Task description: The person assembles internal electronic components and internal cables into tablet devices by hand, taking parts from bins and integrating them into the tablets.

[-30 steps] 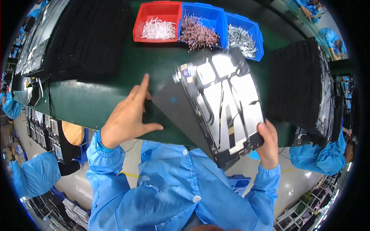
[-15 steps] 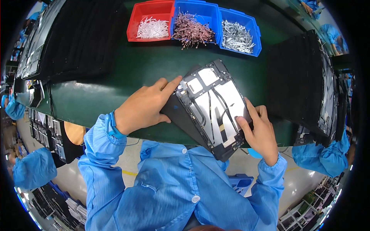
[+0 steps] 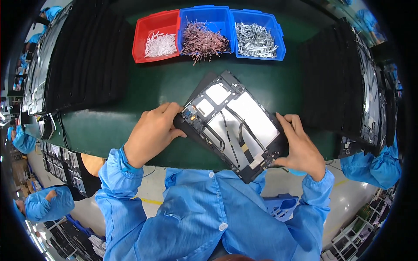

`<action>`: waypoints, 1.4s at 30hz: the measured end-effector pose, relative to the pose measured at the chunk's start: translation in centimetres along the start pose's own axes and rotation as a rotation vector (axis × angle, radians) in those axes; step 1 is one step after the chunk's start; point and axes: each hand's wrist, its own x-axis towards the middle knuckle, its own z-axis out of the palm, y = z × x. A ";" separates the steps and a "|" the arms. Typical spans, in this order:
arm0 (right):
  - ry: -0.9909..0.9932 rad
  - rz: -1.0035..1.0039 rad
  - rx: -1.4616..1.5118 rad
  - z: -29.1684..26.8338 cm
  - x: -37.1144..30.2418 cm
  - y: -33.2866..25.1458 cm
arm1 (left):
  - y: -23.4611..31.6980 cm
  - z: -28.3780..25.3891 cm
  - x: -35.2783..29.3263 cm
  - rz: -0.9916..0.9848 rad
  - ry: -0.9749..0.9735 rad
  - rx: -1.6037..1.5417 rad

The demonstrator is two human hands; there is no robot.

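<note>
An opened tablet body (image 3: 259,119) with a silver plate, white patches and black ribbon cables lies tilted at the bench's near edge. Under it a flat black piece (image 3: 201,88) sticks out at the upper left; its kind is hard to tell. My left hand (image 3: 152,132) pinches the tablet's left corner between thumb and fingers. On the opposite side my right hand (image 3: 302,145) grips the edge, fingers along the right side and thumb at the lower right corner. The fingertips under the tablet are hidden.
At the far side stand a red bin (image 3: 138,39) of white strips, a blue bin (image 3: 207,15) of pinkish leads and another blue bin (image 3: 281,41) of silvery pieces. Tall black stacks rise on the left (image 3: 87,61) and right (image 3: 326,87). Co-workers in blue sit at both sides.
My right thumb has moved off the silver plate to the tablet's lower right corner. My left hand has slid down along the left corner. The whole view has shifted slightly.
</note>
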 end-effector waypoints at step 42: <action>0.546 0.052 0.446 5.8 1.6 0.0 | -3.4 4.6 9.1 0.015 0.734 -0.358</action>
